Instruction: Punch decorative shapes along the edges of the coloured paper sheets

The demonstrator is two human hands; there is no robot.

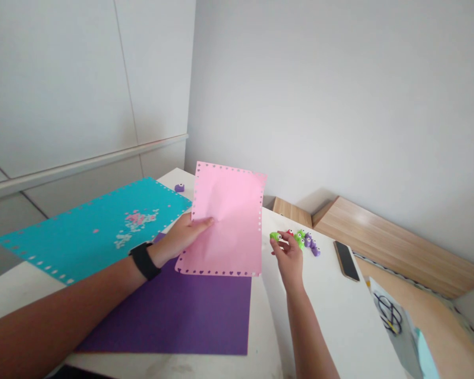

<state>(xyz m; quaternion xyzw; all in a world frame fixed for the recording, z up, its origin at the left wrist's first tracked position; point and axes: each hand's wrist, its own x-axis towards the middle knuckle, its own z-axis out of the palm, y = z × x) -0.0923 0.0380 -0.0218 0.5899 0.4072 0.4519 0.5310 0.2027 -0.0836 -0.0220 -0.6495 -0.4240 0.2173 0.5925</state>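
Observation:
My left hand [184, 235] grips the left edge of a pink paper sheet [225, 221] and holds it tilted up above the table. Small punched shapes run along the sheet's borders. My right hand [289, 254] reaches to a cluster of small craft punches [304, 239], green, red and purple. Its fingertips pinch a green punch [275, 236] at the cluster's left end. A black band is on my left wrist.
A purple sheet [181, 310] lies flat on the white table [339, 310] under the pink one. A teal sheet [90, 226] with paper bits lies at left. A lone purple punch [179, 187] sits far back. A phone [346, 260] lies right; a clear bag [395, 321] beyond.

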